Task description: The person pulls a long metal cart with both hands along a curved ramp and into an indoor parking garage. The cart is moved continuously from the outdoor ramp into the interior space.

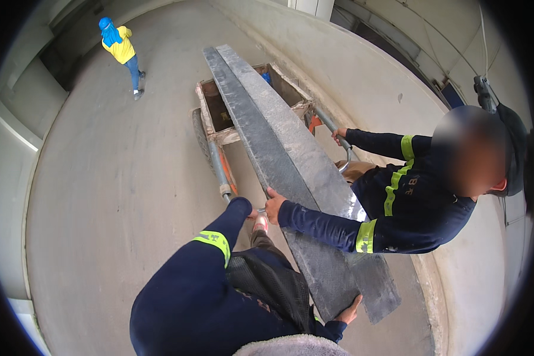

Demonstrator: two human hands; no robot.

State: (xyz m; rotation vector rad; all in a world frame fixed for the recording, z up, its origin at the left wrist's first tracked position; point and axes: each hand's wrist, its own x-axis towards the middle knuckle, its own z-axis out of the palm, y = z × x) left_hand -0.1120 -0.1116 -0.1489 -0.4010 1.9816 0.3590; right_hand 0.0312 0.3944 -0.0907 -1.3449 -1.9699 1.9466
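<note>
Two long, flat dark-grey slabs lie side by side, partly overlapping, across the box of a handcart. Their near ends reach back to my right side. My right hand grips the near end of the left slab, thumb and fingers around its edge. My left hand is closed at the cart's metal handle, its fingers partly hidden by my sleeve. A co-worker on the right presses one hand on the slab's left edge and holds the cart's right handle with the other.
A pale wall with a low ledge runs close along the right side. Another person in a yellow top and blue head covering stands ahead on the left of the concrete floor. The cart's wheel shows beside its box.
</note>
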